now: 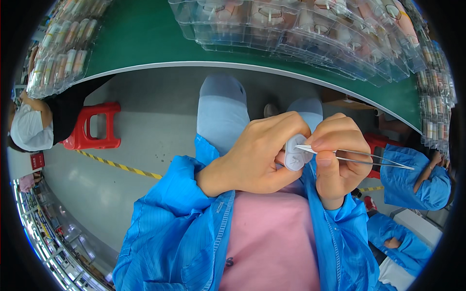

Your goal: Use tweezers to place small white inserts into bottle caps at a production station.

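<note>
My left hand (259,157) is closed around a small whitish plastic part (295,159) with rounded lobes, held up in front of my chest. Much of the part is hidden behind my fingers. Metal tweezers (374,160) are pinched in my right hand (340,150), between thumb and fingers. Their pointed tips touch or sit just over the face of the part; whether they grip anything there is too small to tell. The other end of the tweezers sticks out to the right. Both hands are close together above my lap.
Beyond my knees runs a green worktable (141,43) with a pale edge. Stacked clear plastic trays (291,34) of parts stand on it, and more filled trays (60,63) at far left. A red stool (99,126) is to the left. Co-workers (412,177) sit on both sides.
</note>
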Demonstrator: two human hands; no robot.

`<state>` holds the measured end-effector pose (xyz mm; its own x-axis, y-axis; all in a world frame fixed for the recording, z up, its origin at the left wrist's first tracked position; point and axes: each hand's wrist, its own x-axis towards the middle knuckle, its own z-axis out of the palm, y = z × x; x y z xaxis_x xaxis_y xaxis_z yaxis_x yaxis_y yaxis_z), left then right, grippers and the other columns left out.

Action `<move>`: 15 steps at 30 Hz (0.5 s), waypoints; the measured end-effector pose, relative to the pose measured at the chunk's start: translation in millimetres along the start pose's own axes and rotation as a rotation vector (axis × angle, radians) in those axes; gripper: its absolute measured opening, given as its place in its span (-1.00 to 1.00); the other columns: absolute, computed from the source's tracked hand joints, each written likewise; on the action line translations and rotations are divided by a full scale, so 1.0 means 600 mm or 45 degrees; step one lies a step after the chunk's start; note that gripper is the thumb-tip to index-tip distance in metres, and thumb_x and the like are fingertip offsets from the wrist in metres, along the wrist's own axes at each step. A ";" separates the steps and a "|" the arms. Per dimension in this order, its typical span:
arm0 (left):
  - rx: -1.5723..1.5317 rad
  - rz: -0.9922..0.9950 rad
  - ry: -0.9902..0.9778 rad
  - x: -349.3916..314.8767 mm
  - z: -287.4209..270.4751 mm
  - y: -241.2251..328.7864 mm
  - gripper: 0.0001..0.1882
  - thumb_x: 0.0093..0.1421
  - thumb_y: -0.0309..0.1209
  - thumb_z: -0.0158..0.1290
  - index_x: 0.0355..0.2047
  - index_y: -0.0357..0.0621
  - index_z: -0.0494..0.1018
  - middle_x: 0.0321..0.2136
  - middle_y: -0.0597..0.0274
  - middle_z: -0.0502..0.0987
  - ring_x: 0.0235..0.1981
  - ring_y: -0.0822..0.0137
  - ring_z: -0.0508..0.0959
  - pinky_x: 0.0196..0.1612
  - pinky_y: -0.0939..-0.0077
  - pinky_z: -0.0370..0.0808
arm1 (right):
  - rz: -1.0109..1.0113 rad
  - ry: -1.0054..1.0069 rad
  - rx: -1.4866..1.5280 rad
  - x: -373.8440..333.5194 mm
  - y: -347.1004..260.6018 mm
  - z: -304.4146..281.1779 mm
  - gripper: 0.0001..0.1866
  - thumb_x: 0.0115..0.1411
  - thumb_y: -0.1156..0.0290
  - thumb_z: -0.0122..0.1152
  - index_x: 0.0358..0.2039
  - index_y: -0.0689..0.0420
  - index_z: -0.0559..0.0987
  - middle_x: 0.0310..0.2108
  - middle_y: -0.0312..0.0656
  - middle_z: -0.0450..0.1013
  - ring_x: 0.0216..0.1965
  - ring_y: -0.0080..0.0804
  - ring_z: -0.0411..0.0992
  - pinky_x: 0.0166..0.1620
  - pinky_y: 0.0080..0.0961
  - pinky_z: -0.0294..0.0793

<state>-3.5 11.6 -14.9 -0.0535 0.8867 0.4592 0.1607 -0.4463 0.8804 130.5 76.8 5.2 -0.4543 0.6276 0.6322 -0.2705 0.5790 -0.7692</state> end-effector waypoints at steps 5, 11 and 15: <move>-0.017 0.001 -0.002 0.000 -0.001 0.000 -0.76 -0.13 -0.55 0.11 -0.42 -0.23 0.33 -0.57 0.14 0.35 -0.60 0.13 0.42 -0.59 0.38 0.30 | -0.002 0.004 0.027 0.000 0.000 0.000 -0.85 -0.06 0.51 0.31 -0.45 0.25 0.55 -0.49 -0.14 0.50 -0.50 -0.37 0.40 -0.44 -0.52 0.29; -0.018 0.000 -0.002 -0.001 -0.001 0.001 -0.74 -0.17 -0.56 0.11 -0.41 -0.23 0.33 -0.56 0.14 0.36 -0.58 0.12 0.43 -0.58 0.37 0.31 | 0.008 -0.008 0.035 0.001 -0.002 -0.001 -0.85 -0.06 0.51 0.30 -0.45 0.26 0.55 -0.49 -0.13 0.49 -0.49 -0.37 0.40 -0.44 -0.53 0.29; -0.002 0.011 -0.012 0.000 -0.002 0.001 -0.73 -0.17 -0.56 0.11 -0.41 -0.23 0.33 -0.56 0.14 0.36 -0.58 0.12 0.43 -0.58 0.37 0.31 | 0.003 -0.024 0.025 0.001 -0.002 -0.003 -0.84 -0.06 0.50 0.31 -0.44 0.26 0.55 -0.48 -0.12 0.49 -0.49 -0.37 0.40 -0.45 -0.53 0.29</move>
<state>-4.9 11.0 -14.3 -0.0430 0.8839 0.4658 0.1593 -0.4542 0.8766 131.9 77.3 6.7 -0.4707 0.6188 0.6289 -0.2860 0.5672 -0.7723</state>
